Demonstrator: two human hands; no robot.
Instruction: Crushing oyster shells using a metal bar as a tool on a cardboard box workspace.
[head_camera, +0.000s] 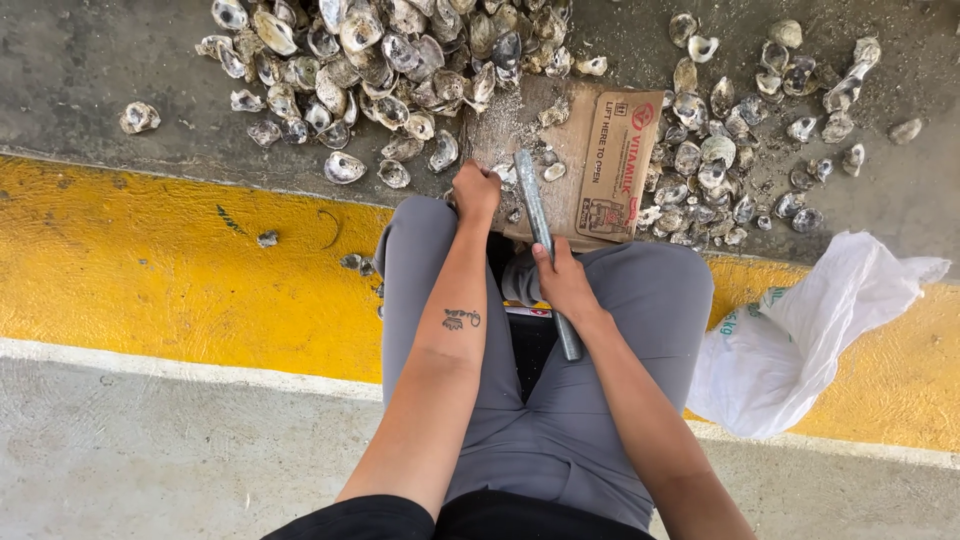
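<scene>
My right hand grips a grey metal rod near its lower half; the rod points away from me over a flat piece of brown cardboard. My left hand is closed at the cardboard's near left edge, next to small oyster shells; whether it holds a shell is hidden. Both forearms reach out over my grey-trousered knees. I sit on the yellow kerb.
A big heap of oyster shells lies on the concrete at the upper left, a smaller heap at the upper right. A white plastic bag rests on the kerb at my right. A lone shell lies far left.
</scene>
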